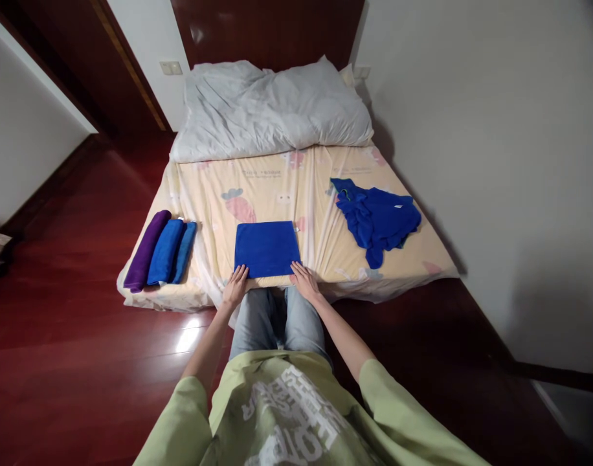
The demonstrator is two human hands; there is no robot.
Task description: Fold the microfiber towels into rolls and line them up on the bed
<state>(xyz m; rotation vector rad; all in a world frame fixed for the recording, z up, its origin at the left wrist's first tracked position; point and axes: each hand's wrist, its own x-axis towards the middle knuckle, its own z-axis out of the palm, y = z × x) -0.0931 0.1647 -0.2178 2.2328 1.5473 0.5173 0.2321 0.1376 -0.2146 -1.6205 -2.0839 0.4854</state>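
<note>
Both our left hand [236, 283] and right hand [303, 281] lie open on the near corners of a blue cloth [267, 249], no grip visible. It's flat mid-way across the bed [320, 226]; three cloths [165, 252] already rolled at left, crumpled blue pile [381, 217] at right still loose.

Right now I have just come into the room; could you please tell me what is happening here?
A person stands at the bed with the left hand and right hand on the two near corners of a blue cloth, which lies flat. To its left lie a purple bundle and two blue bundles, side by side. To its right is a crumpled blue heap, not touched by the hands.
</note>
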